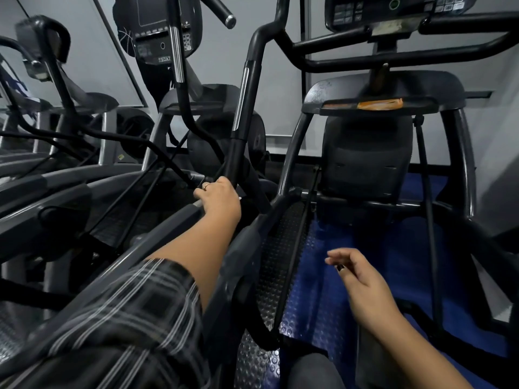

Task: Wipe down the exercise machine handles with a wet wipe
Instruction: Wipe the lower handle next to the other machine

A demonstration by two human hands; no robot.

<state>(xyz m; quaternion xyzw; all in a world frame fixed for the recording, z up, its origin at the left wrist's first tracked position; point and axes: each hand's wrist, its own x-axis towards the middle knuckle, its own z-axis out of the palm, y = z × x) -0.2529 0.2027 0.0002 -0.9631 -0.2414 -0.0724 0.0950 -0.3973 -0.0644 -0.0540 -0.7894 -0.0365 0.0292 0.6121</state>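
Note:
The black moving handle point(243, 108) of the exercise machine rises from the centre up to the top, with a silver strip along its grip. My left hand point(220, 198) is curled round the handle's lower end. A small sliver of white, the wet wipe point(240, 197), shows at the hand's right edge; the rest of the wipe is hidden under the palm. My right hand point(358, 275) hovers lower right over the blue floor, apart from the machine, its fingers loosely curled and holding nothing.
The machine's console point(393, 7) and fixed black handlebars point(393, 56) are at the upper right, above a tray point(337, 106) holding an orange item point(379, 104). A second machine point(174, 51) with its own handle stands to the left. Blue studded flooring point(365, 242) lies below.

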